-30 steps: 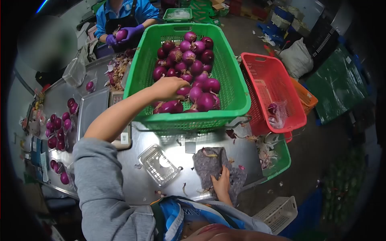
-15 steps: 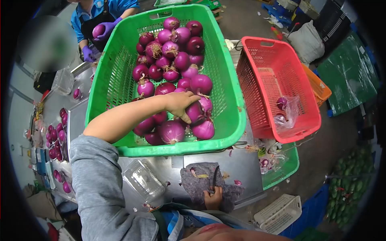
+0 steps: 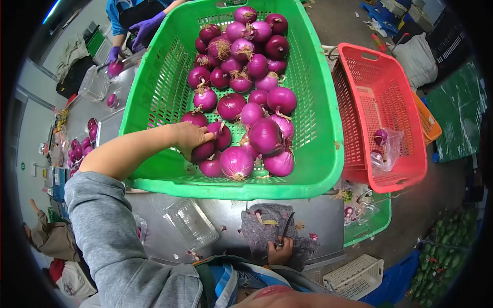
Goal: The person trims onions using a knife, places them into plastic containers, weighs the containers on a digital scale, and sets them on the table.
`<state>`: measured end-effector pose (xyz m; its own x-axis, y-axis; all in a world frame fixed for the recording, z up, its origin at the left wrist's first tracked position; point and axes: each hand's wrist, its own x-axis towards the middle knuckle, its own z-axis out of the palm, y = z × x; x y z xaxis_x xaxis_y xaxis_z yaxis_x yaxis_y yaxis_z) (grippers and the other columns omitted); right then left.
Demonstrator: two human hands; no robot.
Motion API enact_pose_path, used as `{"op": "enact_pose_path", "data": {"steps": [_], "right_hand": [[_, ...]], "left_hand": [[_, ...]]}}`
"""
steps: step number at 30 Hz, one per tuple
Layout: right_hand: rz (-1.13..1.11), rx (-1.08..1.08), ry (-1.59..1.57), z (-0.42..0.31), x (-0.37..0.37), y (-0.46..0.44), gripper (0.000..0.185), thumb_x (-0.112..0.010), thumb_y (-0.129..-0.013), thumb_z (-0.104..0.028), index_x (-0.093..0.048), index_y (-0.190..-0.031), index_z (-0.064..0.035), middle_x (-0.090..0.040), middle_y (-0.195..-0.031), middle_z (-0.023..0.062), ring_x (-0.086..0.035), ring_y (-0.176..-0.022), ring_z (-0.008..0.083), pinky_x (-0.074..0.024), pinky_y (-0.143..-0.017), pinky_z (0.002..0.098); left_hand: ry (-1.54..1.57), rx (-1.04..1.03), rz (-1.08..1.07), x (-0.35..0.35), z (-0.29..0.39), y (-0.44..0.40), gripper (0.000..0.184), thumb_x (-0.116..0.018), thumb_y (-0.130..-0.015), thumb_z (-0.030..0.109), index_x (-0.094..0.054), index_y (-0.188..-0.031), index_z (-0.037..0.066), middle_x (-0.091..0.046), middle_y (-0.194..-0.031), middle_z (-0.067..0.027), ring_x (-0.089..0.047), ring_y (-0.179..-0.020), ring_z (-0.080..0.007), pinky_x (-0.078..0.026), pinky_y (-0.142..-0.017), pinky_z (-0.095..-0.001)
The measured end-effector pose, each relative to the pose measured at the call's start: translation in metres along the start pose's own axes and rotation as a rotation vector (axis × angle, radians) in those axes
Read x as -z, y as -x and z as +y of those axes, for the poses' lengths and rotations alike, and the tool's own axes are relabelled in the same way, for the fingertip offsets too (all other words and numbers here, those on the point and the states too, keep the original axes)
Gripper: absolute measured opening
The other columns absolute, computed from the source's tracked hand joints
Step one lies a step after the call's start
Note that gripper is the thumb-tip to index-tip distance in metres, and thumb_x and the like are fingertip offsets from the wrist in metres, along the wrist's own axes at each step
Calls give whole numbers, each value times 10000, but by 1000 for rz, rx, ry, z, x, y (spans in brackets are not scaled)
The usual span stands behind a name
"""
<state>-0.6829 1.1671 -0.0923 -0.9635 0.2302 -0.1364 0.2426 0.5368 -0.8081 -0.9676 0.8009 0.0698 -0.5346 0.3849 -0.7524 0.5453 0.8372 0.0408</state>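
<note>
A large green basket (image 3: pixel 246 191) holds many red onions (image 3: pixel 236 162) with dry roots and papery skins. Inside its near left part, my left hand (image 3: pixel 190 139) is closed around a red onion (image 3: pixel 204 151), with other onions touching close by. Below the basket, my right hand (image 3: pixel 281 251) is wrapped around the handle of a small knife (image 3: pixel 287 226), whose curved dark blade points up and away. Under the knife lies a grey cloth (image 3: pixel 257 235) with bits of onion skin. A clear plastic box (image 3: pixel 191 224) rests on the metal table (image 3: pixel 226 205) to the left.
At right stands a red basket (image 3: pixel 398 180) with an onion and plastic bag inside. Beneath it is a green crate (image 3: pixel 382 218) with scraps. A beige basket (image 3: pixel 354 277) sits lower right. Across the table, a co-worker's purple-gloved hand (image 3: pixel 114 55) is by an onion.
My left hand has moved left within the green basket, from onions at the near right to one at the near left. My right hand still holds the knife. The co-worker's onion is lowered toward the table.
</note>
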Motion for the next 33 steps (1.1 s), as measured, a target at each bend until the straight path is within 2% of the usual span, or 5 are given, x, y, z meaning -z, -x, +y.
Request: {"op": "enact_pose_path", "data": {"steps": [13,15,16,20,33], "right_hand": [[98,71,-388,-14,14,8,227,-606,-739,-35,-582,-960,10,-527,-856,122,-543,-792,270,-445,-689,362],[132,-64,-620,-28,24,11,281,-541,-781,-5,-577,-1059,20,-499,-832,110,-530,-742,212,-455,-624,328],[87,229,-577,-31,31,10,274,-502,-883,-65,-542,-1137,26,-470,-886,37,-474,-613,82,-401,-511,208],[-79,850,-210,-150,101,28,440,-588,-866,-262,-517,-1185,33,-489,-756,90,-505,-611,159,-410,-522,265],[-197,1079,163,-221,114,97,592,-596,-817,-368,-465,-1250,14,-499,-721,73,-556,-573,194,-462,-479,303]], "left_hand": [[1222,-377,1085,56,117,152,985,-878,-500,264,-308,-1289,110,-457,-1199,-92,-470,-1123,-212,-384,-964,-349],[1254,-541,1099,20,146,167,1000,-868,-509,258,-294,-1311,96,-416,-1237,-93,-417,-1176,-218,-329,-1009,-354],[1290,-581,1059,1,164,174,999,-859,-524,252,-279,-1320,82,-401,-1250,-95,-400,-1193,-219,-318,-1015,-351],[1493,-528,818,-60,222,182,988,-850,-550,258,-266,-1323,65,-409,-1238,-99,-412,-1177,-215,-324,-1003,-342],[1377,-455,882,-130,289,213,942,-827,-556,244,-284,-1295,30,-472,-1174,-117,-473,-1113,-228,-367,-955,-352]]}}
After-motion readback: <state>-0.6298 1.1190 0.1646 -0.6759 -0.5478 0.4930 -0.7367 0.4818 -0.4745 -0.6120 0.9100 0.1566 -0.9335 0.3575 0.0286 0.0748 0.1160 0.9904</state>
